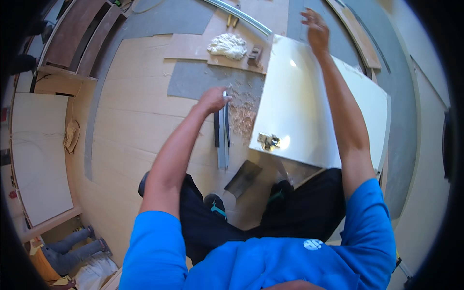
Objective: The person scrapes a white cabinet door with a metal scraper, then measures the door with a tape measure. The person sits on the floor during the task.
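Strip (222, 155) in hand, panel (295, 92) to its right.
Head view: the left hand (212, 100) pinches the strip's far end; the right hand (316, 31), fingers loosely spread, seems empty near the panel's far edge. A hinge (268, 141) is already on the panel; some planing looks done (shavings (243, 121) lie alongside), but what remains I cannot tell.

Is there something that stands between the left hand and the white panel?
Nothing tall is visible: only wood shavings lie scattered on the floor, in the gap between the left hand and the white panel.
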The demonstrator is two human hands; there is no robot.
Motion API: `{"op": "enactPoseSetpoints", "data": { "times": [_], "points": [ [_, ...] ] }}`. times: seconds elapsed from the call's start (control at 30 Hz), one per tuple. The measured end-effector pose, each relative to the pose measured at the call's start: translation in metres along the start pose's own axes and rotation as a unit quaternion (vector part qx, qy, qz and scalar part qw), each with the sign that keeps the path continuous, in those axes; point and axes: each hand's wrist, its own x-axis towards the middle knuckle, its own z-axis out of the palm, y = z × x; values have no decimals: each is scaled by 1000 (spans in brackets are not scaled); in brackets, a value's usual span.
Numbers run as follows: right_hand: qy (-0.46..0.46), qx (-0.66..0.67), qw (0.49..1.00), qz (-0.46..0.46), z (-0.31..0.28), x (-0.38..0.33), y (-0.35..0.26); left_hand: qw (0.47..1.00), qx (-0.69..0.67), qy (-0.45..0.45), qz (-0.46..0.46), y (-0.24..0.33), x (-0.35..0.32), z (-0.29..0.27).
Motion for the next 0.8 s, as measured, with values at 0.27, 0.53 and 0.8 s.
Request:
{"op": "enactPoseSetpoints", "data": {
  "times": [0.27, 0.53, 0.8],
  "points": [
    [-47, -144, 986, 76, -63, 3, -77, 990, -88, 106, -38, 55, -11, -39],
    [-43, -199, 964, 173, -187, -65, -183, 952, -220, 41, -209, -5, -214, -65],
    [-413, -182, 751, 482, -342, -299, -400, 835, -349, -99, -414, 129, -481, -281]
  ]
}}
